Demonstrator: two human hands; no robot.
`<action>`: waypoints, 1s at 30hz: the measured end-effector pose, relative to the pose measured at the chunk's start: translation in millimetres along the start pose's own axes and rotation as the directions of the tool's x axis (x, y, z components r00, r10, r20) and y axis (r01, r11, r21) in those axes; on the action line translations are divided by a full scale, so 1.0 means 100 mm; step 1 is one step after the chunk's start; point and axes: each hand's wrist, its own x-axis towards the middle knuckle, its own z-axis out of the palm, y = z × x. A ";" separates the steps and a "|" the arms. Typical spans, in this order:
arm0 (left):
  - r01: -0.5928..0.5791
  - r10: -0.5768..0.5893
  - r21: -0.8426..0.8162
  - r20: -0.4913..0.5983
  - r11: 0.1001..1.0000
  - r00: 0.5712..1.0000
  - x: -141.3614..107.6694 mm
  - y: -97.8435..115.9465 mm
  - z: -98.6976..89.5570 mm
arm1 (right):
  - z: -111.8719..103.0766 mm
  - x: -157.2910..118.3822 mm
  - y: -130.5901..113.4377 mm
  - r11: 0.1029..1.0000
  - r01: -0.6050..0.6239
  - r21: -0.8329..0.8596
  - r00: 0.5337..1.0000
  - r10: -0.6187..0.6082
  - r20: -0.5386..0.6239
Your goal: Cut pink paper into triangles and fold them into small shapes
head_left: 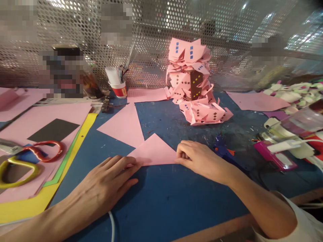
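A pink sheet of paper (154,151), folded into a triangle, lies on the blue table with its point away from me. My left hand (111,178) rests over its left corner, fingers stretched out and pressing lightly on the fold. At the right corner, the curled fingers of my right hand (193,154) pinch the paper's edge. Just beyond, a second pink sheet (124,126) lies flat, partly under the folded one. Past my right hand stands a tall stack of folded pink paper pieces (194,84) with small blue, brown and yellow squares stuck on.
Scissors (47,151) with red and yellow handles lie on coloured paper (70,116) at left. A paper cup (118,90) of tools stands by the perforated metal screen (151,50). A blue glue gun (223,148) sits right, near a magenta box (275,156). A white cable (112,227) runs in front.
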 end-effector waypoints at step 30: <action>0.014 -0.017 0.023 0.132 1.000 0.991 0.08 0.18 -0.10 | -0.02 0.01 -0.03 1.000 -0.012 -0.009 1.000 0.012 0.012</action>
